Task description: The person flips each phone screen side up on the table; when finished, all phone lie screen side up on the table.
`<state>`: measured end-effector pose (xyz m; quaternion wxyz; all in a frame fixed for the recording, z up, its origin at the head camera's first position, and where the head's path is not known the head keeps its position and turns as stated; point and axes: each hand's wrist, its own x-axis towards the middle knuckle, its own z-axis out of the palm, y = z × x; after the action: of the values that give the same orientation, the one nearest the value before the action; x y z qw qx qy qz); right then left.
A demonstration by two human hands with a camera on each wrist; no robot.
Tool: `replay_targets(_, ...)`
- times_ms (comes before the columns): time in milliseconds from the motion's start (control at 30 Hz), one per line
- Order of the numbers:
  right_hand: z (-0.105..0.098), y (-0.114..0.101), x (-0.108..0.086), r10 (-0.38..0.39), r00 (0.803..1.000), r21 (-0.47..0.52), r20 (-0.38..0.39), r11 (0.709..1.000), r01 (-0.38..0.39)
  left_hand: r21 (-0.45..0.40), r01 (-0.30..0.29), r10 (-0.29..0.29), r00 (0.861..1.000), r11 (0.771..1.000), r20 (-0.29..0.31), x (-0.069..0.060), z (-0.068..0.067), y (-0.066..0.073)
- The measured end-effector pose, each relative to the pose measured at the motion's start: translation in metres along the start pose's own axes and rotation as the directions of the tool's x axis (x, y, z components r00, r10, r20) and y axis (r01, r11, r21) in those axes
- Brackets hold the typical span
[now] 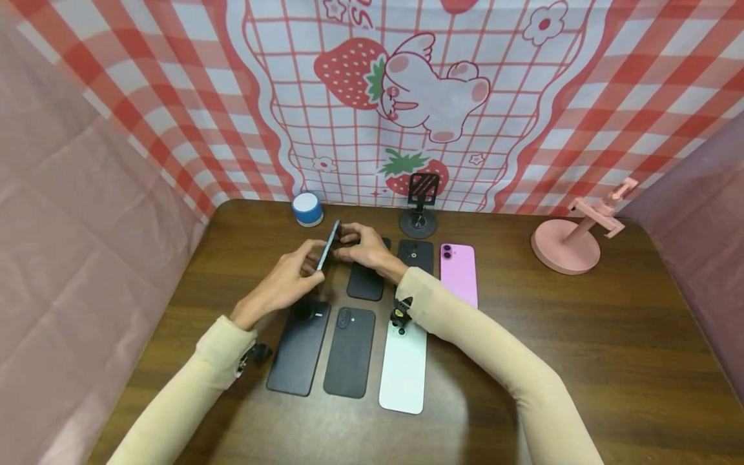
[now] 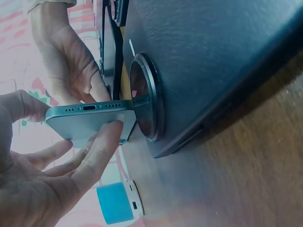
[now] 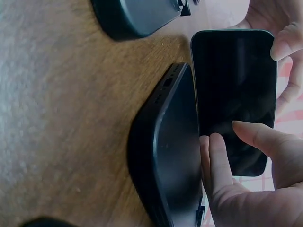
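Note:
A thin phone with a pale blue-green edge is held up on its side above the table's back left. My left hand grips it by its edges, fingers behind and thumb in front. In the left wrist view the phone's port edge faces the camera. My right hand is at its other side; in the right wrist view the thumb touches the dark screen and the fingers lie by the lower edge. Beneath the right hand lies a black phone.
In the front row lie a large black phone, a dark grey phone and a mint phone. Behind are another black phone, a pink phone, a blue speaker, a black stand and a pink stand.

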<state>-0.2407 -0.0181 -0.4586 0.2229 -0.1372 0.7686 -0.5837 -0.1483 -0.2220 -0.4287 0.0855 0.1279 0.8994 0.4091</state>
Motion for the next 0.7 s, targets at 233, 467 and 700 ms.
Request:
replay_targets(233, 0.0013, -0.0022, -0.0017, 0.011, 1.000, -0.120, 0.016, 0.993, -0.009, -0.083, 0.008, -0.010, 1.000, 0.997, -0.027, -0.0007, -0.0030, -0.0021)
replay_targets(467, 0.0006, -0.0053, -0.0018, 0.005, 1.000, -0.171, 0.004, 0.985, -0.004, -0.124, 0.007, -0.012, 0.999, 0.992, -0.042, -0.0013, -0.0047, -0.0037)
replay_targets(700, 0.0002, -0.0051, 0.0005, 0.001, 1.000, -0.223, -0.014, 0.975, -0.004, -0.116, 0.014, -0.022, 0.998, 0.993, -0.066, 0.0000, -0.0081, -0.0067)
